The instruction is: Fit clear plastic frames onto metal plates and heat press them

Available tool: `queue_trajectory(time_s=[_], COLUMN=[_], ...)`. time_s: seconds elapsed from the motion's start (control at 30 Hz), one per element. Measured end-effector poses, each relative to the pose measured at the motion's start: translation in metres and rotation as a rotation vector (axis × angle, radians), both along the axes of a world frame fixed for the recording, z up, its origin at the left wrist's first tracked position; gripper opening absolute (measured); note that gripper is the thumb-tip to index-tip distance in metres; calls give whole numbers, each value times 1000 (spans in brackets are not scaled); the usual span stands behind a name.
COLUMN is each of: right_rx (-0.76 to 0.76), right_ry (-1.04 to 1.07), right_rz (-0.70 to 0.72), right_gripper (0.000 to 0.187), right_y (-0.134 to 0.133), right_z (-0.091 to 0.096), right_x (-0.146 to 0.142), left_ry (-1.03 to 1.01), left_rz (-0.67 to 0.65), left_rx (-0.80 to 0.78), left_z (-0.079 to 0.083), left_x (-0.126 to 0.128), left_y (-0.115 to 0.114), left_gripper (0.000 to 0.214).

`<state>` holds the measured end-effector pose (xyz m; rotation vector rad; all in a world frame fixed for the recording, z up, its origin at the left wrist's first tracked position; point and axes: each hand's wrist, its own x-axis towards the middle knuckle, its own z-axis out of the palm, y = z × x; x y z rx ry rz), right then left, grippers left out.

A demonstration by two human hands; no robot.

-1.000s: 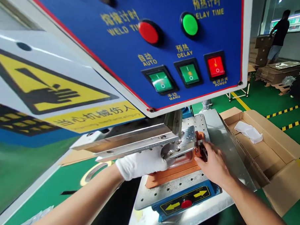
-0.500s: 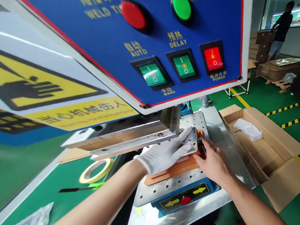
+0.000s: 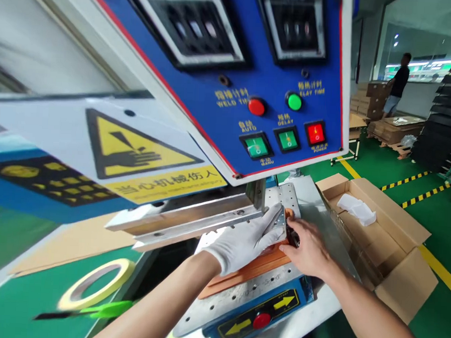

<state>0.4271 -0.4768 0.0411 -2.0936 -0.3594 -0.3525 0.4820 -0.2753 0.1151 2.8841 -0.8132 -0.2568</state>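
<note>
My left hand (image 3: 244,242), in a white glove, lies flat with fingers stretched out on the metal clamp plate (image 3: 282,219) of an orange fixture (image 3: 251,271). My bare right hand (image 3: 307,250) is closed around a small dark latch (image 3: 293,235) at the fixture's right end. The fixture sits on a perforated metal base plate (image 3: 238,294) under the press head of a blue welding machine (image 3: 252,75). Below the plate is a blue strip with yellow arrows and a red button (image 3: 260,320).
An open cardboard box (image 3: 380,230) holding a white cloth (image 3: 356,207) stands to the right. A roll of yellow tape (image 3: 95,283) and a green-handled tool (image 3: 99,310) lie on the green bench at left. A person (image 3: 399,82) stands by stacked cartons far back.
The camera pulled back and tilted up, so more of the machine's panel shows. My gloved left hand moved from beside the fixture onto the clamp plate; my right hand stays at the latch.
</note>
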Motion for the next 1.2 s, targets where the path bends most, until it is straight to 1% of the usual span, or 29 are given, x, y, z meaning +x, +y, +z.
queue_trajectory(time_s=[0.1,0.17,0.27,0.37,0.43,0.57,0.63,0.67,0.73,0.8,0.83,0.87,0.93,1.0,1.03,1.07,1.13,1.2], right_rx=[-1,-15,-58,-111,-151,-255,-306,-327,-358,-370,-371,-374,-387,-415,-433,-455,-496,-517], right_ry=[3,10,-4,-17,-25,-48,-88,-134,-261,-381,-417,-442,-476,-494,-497,-495,-489,-491], right_rz=[-26,-37,-25,-44,-67,-52,-56,-58,-9,120,192,252,323,344,341,337,324,312], right_gripper=[62,62,66,71,70,73,74,73,66,57,53,51,48,46,46,45,43,37], right_y=[-1,-3,-6,-6,-7,-11,-10,-8,0,14,22,32,52,71,79,86,97,103], right_z=[0,2,4,8,11,20,25,27,32,36,38,40,44,48,50,52,53,52], right_x=[1,1,-2,-5,-5,-9,-14,-18,-23,-25,-23,-21,-14,-6,-2,2,8,12], left_ry=[68,64,13,-65,-109,-199,-246,-270,-341,-415,-432,-435,-416,-406,-400,-387,-349,-314], left_rz=[31,50,50,18,3,4,11,25,63,93,129,192,391,579,632,656,650,626], left_rx=[3,27,59,-1,-42,-60,-108,-141,-213,-324,-402,-481,-611,-671,-685,-704,-747,-793], left_z=[2,5,8,7,5,5,6,6,2,-6,-12,-20,-37,-54,-62,-69,-79,-84], left_x=[1,1,-2,-3,-2,-6,-17,-23,-39,-55,-63,-70,-82,-87,-86,-84,-73,-60], left_y=[-4,-9,-13,-14,-15,-20,-17,-12,6,33,49,64,92,110,114,115,110,102], left_gripper=[82,83,82,80,79,76,72,70,67,61,56,50,43,43,42,39,32,32])
